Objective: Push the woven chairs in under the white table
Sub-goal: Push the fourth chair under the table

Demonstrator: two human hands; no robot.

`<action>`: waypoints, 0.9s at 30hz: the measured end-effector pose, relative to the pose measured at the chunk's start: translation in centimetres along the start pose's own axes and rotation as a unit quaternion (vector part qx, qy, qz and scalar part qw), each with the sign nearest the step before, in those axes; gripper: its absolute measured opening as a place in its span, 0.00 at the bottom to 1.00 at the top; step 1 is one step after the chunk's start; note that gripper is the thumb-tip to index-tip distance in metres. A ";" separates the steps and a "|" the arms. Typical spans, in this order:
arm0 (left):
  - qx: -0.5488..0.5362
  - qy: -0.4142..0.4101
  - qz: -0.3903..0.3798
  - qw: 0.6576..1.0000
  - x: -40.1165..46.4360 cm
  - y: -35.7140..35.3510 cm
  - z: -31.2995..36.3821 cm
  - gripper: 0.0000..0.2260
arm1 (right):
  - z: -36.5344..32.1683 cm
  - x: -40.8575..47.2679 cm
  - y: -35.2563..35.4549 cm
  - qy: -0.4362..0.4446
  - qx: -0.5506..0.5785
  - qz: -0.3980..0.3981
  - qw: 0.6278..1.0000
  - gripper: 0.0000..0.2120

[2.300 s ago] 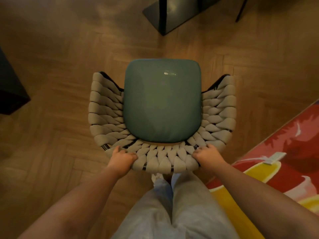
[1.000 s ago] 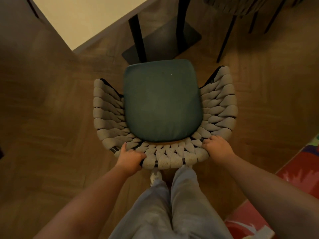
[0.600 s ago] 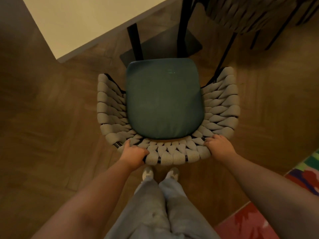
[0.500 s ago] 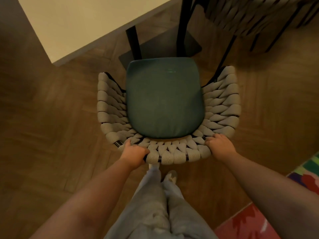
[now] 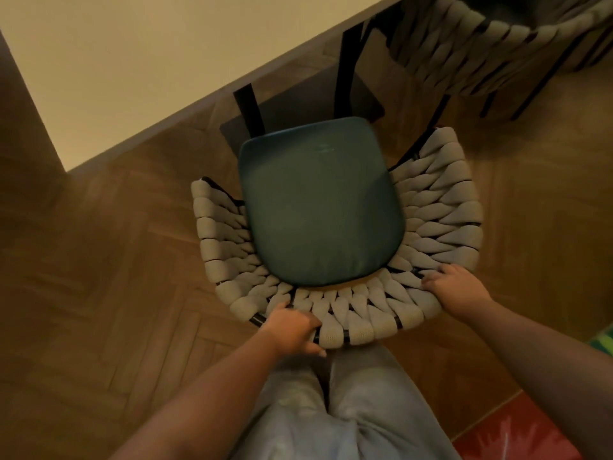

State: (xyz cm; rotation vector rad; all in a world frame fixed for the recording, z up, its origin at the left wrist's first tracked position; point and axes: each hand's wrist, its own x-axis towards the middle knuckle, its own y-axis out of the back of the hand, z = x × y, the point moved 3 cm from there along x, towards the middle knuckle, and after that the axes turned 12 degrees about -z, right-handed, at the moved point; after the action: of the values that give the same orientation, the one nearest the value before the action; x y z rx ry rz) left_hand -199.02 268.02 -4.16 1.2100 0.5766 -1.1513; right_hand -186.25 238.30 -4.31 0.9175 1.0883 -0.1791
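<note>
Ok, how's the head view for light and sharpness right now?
Head view: dim, warm light; the white table is the brightest patch; the second chair sits in shadow; slight motion blur on the cushion edge; wide-angle bending toward the corners.

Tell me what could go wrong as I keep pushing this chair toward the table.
The woven chair sits skewed to the white table edge, so one armrest may strike the edge instead of sliding under. The seat cushion front is already near the black table legs, and the chair's base could jam against them or their floor plate. The left hand and right hand grip only the back rim, so an uneven push could twist it toward the second woven chair.
</note>
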 end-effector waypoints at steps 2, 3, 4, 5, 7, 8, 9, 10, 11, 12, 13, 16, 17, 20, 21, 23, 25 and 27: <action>-0.008 0.002 -0.004 1.000 0.4 0.6 0.1 0.34 | 1.7 0.5 0.3 0.014 -0.015 -0.004 1.000 0.21; -0.010 0.004 0.000 1.000 0.7 0.9 0.1 0.37 | 2.6 0.7 0.6 0.021 -0.026 -0.004 0.999 0.21; -0.011 0.005 0.010 1.000 1.1 1.2 0.3 0.42 | 3.7 1.0 1.0 0.028 -0.034 -0.005 0.999 0.21; -0.007 0.007 0.023 1.000 1.4 1.6 0.6 0.47 | 4.7 1.3 1.5 0.039 -0.041 -0.008 0.998 0.21; 0.005 0.028 0.045 0.999 1.8 2.3 1.1 0.52 | 6.1 1.8 2.1 0.071 -0.053 -0.020 0.996 0.22; 0.013 0.041 0.046 0.998 1.8 2.4 1.1 0.52 | 6.7 2.1 2.3 0.095 -0.055 -0.033 0.993 0.22; 0.014 0.054 0.046 0.997 1.8 2.5 1.1 0.53 | 7.2 2.4 2.5 0.123 -0.058 -0.049 0.990 0.22; 0.006 0.070 0.050 0.996 1.7 2.5 0.9 0.54 | 7.7 2.6 2.7 0.152 -0.059 -0.061 0.985 0.22; -0.007 0.092 0.061 0.994 1.6 2.7 0.6 0.53 | 8.2 2.8 3.0 0.178 -0.060 -0.070 0.980 0.23; -0.023 0.119 0.075 0.990 1.6 2.8 0.2 0.50 | 8.9 3.0 3.2 0.201 -0.063 -0.082 0.974 0.24; -0.037 0.154 0.092 0.983 1.5 3.1 -0.2 0.44 | 9.6 3.0 3.7 0.215 -0.063 -0.094 0.970 0.27; -0.077 0.293 0.076 0.950 1.1 3.6 -2.2 0.23 | 12.1 3.0 5.0 0.219 -0.008 -0.060 0.974 0.44; -0.093 0.338 0.065 0.934 0.8 3.7 -3.0 0.21 | 13.0 3.2 5.3 0.198 -0.003 -0.029 0.980 0.48; -0.147 0.425 0.064 0.891 0.0 3.7 -5.6 0.23 | 14.8 3.9 5.5 0.113 -0.037 0.010 0.993 0.48; -0.164 0.438 0.074 0.881 -0.1 3.9 -6.2 0.25 | 15.1 4.0 5.4 0.080 -0.031 0.022 0.996 0.39; -0.215 0.445 0.110 0.863 -0.1 4.2 -6.7 0.30 | 15.3 4.6 5.1 -0.008 0.015 0.054 0.998 0.24; -0.278 0.436 0.143 0.844 -0.1 4.6 -6.9 0.35 | 14.8 5.1 5.2 -0.057 0.143 0.106 0.983 0.26; -0.356 0.433 0.186 0.807 -0.4 5.1 -7.2 0.38 | 14.1 5.2 5.7 -0.097 0.305 0.148 0.936 0.32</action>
State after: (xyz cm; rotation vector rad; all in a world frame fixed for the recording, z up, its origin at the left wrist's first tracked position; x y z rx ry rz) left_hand -193.04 274.46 -3.93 1.0459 1.2520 0.0692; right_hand -170.98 233.41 -3.34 1.5731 0.6988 -0.3620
